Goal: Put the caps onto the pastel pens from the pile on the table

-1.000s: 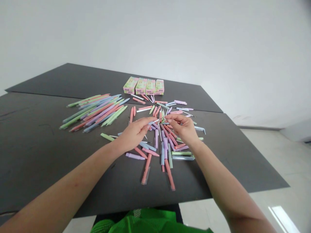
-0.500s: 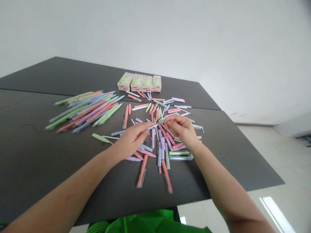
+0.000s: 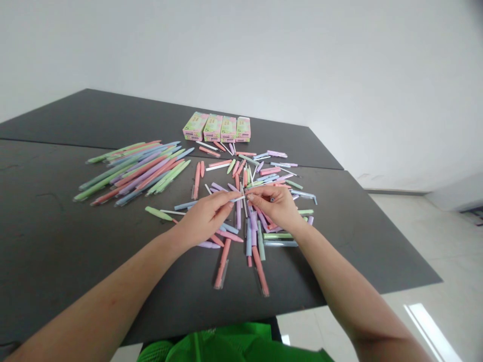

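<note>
Over the scattered pen parts, my left hand (image 3: 206, 215) is closed in a pinch around a slim pen refill (image 3: 238, 198), whitish with a pale blue part near the fingertips. My right hand (image 3: 277, 206) meets it from the other side, thumb and forefinger pressed together at the refill's right end. A small bluish round end (image 3: 272, 199) shows among the curled right fingers; the rest of that piece is hidden. Beneath both hands lie loose pastel barrels, caps and white refills, such as a purple barrel (image 3: 238, 215) and a coral capped barrel (image 3: 260, 271).
To the left lies a pile of whole pastel pens (image 3: 136, 171). Several pink-and-green boxes (image 3: 212, 128) stand in a row at the back. A green pen part (image 3: 158, 213) lies left of my left hand. The dark table (image 3: 56, 251) ends at a wall behind.
My right hand has moved slightly down and left, its fingers curling closer to the left fingertips. The left hand stays nearly in place, still pinching the refill.
</note>
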